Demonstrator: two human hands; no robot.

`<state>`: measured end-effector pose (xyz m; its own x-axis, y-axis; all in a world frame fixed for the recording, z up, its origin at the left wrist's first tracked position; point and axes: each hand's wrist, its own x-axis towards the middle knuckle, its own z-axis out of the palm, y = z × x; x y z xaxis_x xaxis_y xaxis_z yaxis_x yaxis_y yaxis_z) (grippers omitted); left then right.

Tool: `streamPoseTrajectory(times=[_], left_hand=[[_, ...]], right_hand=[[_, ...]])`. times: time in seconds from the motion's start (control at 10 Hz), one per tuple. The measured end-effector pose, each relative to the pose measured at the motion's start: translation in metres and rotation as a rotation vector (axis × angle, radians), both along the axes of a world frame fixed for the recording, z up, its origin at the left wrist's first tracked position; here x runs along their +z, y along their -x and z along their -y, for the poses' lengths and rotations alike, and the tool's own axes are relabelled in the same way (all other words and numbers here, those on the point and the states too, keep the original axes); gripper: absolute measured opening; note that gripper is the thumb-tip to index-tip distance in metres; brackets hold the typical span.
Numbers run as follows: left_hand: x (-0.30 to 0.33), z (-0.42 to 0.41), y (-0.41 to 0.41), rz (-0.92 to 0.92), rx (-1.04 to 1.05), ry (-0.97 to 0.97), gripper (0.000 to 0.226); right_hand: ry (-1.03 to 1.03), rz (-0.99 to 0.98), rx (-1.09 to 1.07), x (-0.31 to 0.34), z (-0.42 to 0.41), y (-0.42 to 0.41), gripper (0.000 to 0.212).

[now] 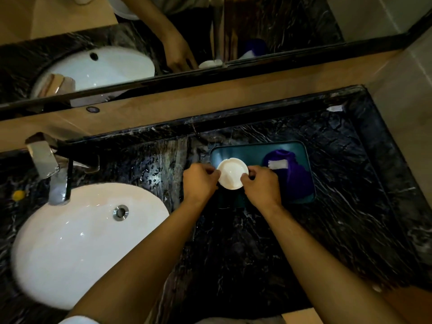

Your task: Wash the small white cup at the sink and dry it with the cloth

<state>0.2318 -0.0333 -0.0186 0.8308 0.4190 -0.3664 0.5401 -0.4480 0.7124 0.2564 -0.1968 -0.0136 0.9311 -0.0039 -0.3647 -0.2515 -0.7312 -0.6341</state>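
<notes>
The small white cup (232, 173) is seen from above, round and shallow, over the left part of a teal tray (257, 149). My left hand (200, 181) grips its left rim and my right hand (261, 186) grips its right rim. A purple cloth (295, 181) with a white label lies in the tray just right of my right hand. The white oval sink (77, 242) sits at the lower left, with a chrome faucet (50, 169) above it. I cannot tell whether the cup rests on the tray or is lifted.
The black marble counter (339, 218) is wet between the sink and the tray. A mirror (163, 31) runs along the back and reflects the sink and a hand. A small yellow object (18, 195) lies at the far left. A beige wall (409, 113) closes the right side.
</notes>
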Motion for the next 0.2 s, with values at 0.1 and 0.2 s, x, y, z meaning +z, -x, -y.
streamPoseTrajectory(times=[0.1,0.2], left_hand=[[0.003,-0.004,0.013,0.006,-0.008,0.044,0.011],[0.008,-0.016,0.034,0.007,-0.036,0.054,0.015]], right_hand=[[0.087,0.036,0.005,0.006,0.000,0.007,0.034],[0.168,0.092,-0.001,0.018,-0.008,0.024,0.048]])
